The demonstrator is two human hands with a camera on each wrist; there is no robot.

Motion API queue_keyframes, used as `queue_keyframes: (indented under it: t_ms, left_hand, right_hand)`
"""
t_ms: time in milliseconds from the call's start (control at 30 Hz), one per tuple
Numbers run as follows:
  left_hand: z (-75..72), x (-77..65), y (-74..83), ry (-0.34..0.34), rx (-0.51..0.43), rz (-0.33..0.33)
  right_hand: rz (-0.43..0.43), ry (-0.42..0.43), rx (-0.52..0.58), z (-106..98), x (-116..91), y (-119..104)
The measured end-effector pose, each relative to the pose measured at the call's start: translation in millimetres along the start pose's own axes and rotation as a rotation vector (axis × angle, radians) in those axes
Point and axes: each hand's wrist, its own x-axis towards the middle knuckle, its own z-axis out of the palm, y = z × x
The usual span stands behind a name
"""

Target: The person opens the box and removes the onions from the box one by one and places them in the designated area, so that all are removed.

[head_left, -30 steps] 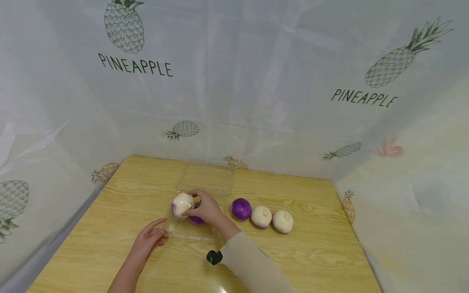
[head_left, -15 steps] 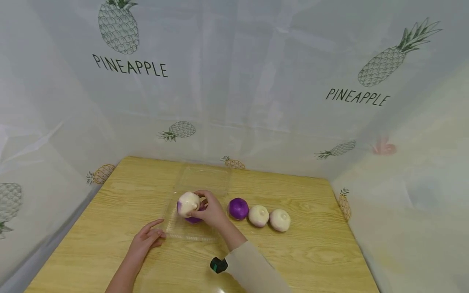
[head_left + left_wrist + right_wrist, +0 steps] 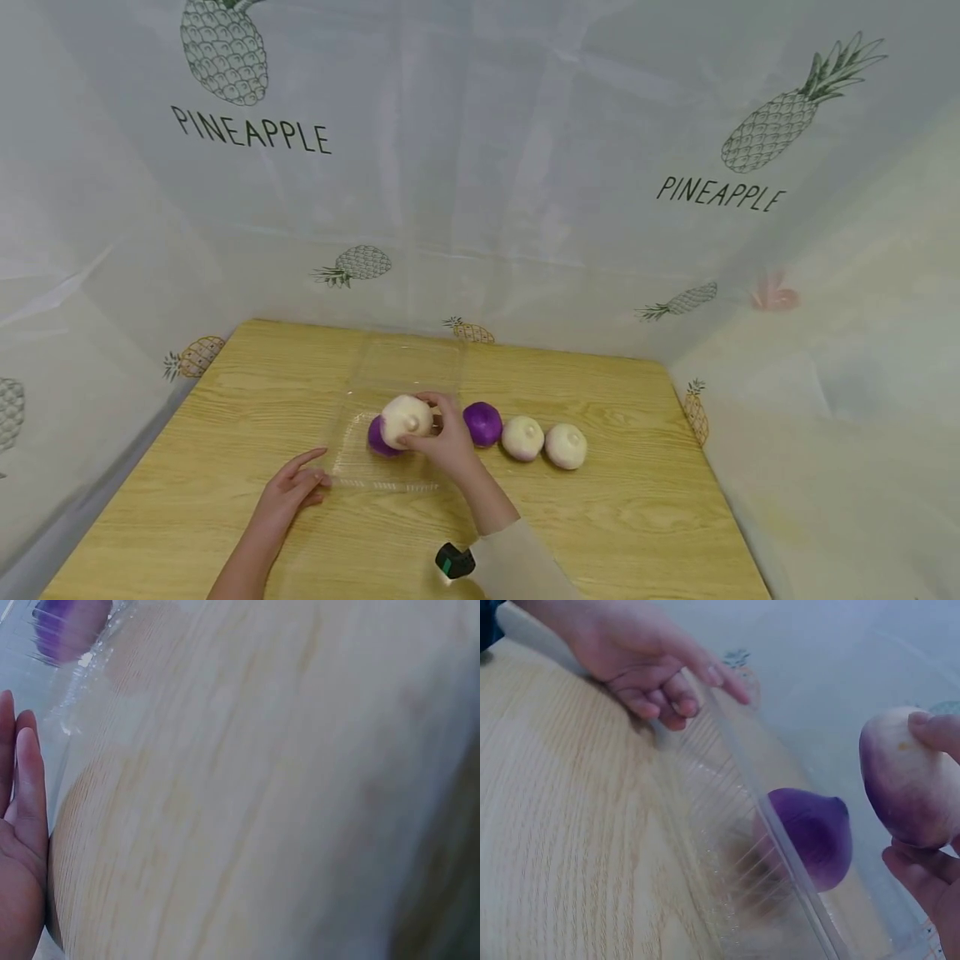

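Observation:
My right hand (image 3: 453,446) grips a white-and-purple turnip (image 3: 406,422) above a clear plastic clamshell box (image 3: 385,485). Thumb and fingers are on opposite sides of it; in the right wrist view this turnip (image 3: 900,784) is held clear of the box wall. A purple-topped turnip (image 3: 379,438) sits inside the box, partly hidden behind the held one in the head view. My left hand (image 3: 288,490) rests at the box's near left corner, its fingers loosely extended and touching the edge; in the left wrist view the hand (image 3: 22,847) holds nothing.
Right of the box, a purple turnip (image 3: 482,424) and two white ones (image 3: 522,438) stand in a row on the wooden table (image 3: 630,508). The box's lid (image 3: 408,364) lies folded back behind it. A pineapple-print sheet (image 3: 480,167) encloses the table's back and sides.
My right hand has carried the white-and-purple turnip rightward over the box, uncovering the left side of the purple turnip there. The left hand stays at the box corner; the head view shifts slightly.

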Motion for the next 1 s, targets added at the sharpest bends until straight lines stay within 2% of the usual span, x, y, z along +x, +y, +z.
queue_keyframes:
  t_ms: [167, 367, 633, 867, 1000]
  left_hand:
    - [-0.3, -1.0, 1.9, 0.007, -0.004, -0.003]
    - [0.2, -2.6, 3.1, 0.022, -0.011, -0.037]
    - [1.6, -1.4, 1.0, 0.023, -0.016, -0.037]
    - [1.9, -1.8, -0.1, 0.032, -0.026, -0.028]
    - [1.9, -2.1, 0.0, 0.035, -0.035, -0.022]
  right_hand:
    - [-0.012, 0.024, 0.038, -7.5, -7.9, -2.2]
    - [-0.006, 0.056, 0.029, -17.3, -13.6, 2.5]
    - [0.031, 0.017, 0.010, -43.7, -23.0, -7.3]
    - [0.056, 0.069, 0.117, -64.9, -33.2, -31.8]
    - [0.036, 0.103, 0.164, -70.8, -35.4, -20.0]
